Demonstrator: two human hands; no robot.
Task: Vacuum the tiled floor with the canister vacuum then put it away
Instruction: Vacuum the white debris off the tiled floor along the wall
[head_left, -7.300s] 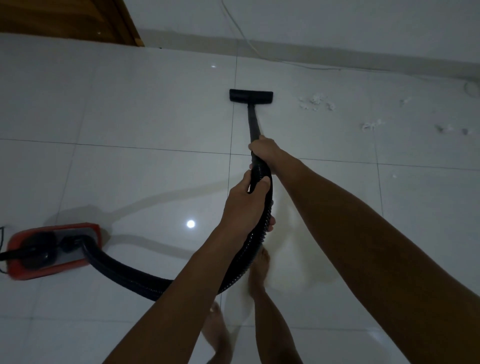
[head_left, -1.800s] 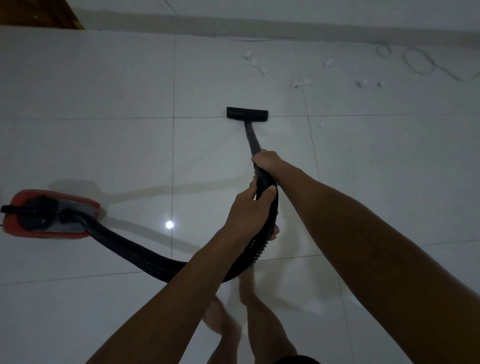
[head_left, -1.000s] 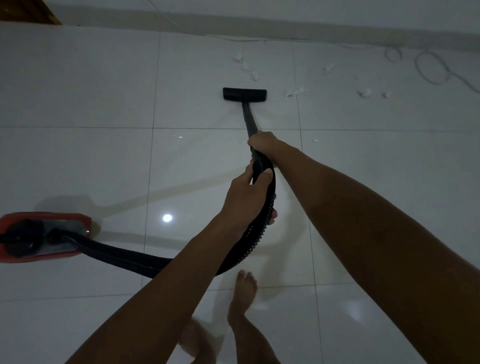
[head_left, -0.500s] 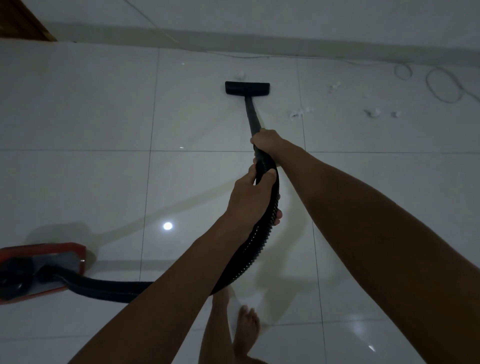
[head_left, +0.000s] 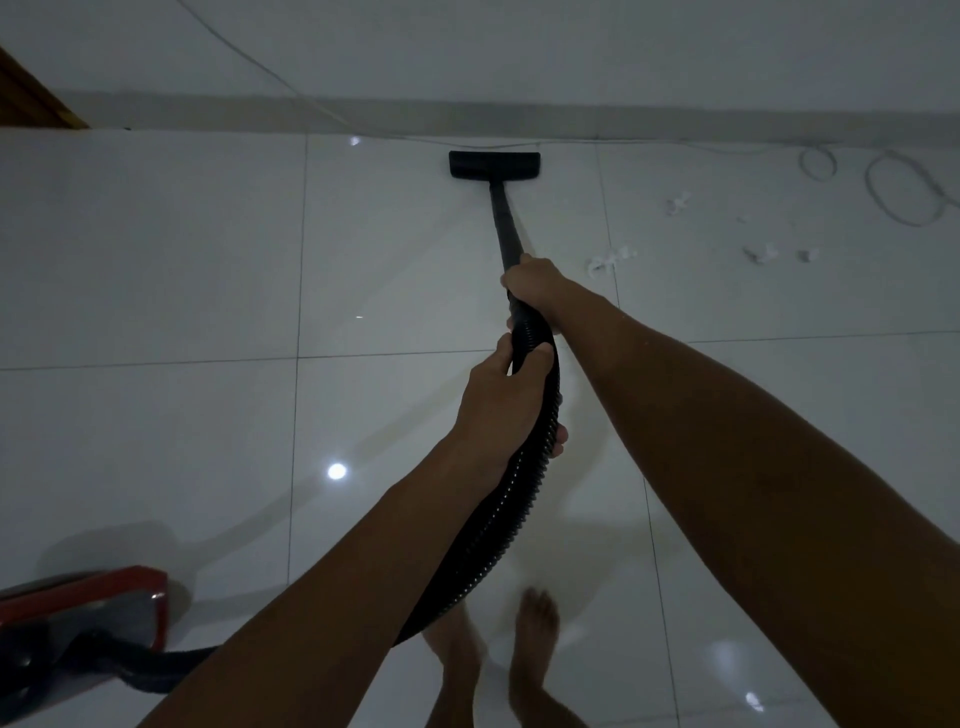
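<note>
Both hands grip: right hand (head_left: 532, 280) wraps the wand (head_left: 503, 218), left hand (head_left: 506, 400) the hose (head_left: 511, 514). We should sweep the nozzle (head_left: 493, 164) right toward the scraps (head_left: 608, 261), flat on tile.

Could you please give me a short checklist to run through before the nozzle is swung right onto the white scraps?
1. Grip: right hand holds the black wand, left hand holds the black ribbed hose: ok.
2. Flat black floor nozzle sits flat on the white tiled floor: ok.
3. White paper scraps cleared: not ok, several remain right of the wand.
4. Sweep path clear: not ok, the thin white looped cable lies near the far scraps.
5. Red canister vacuum close enough for hose slack: ok.
6. Suction running: cannot tell.
</note>
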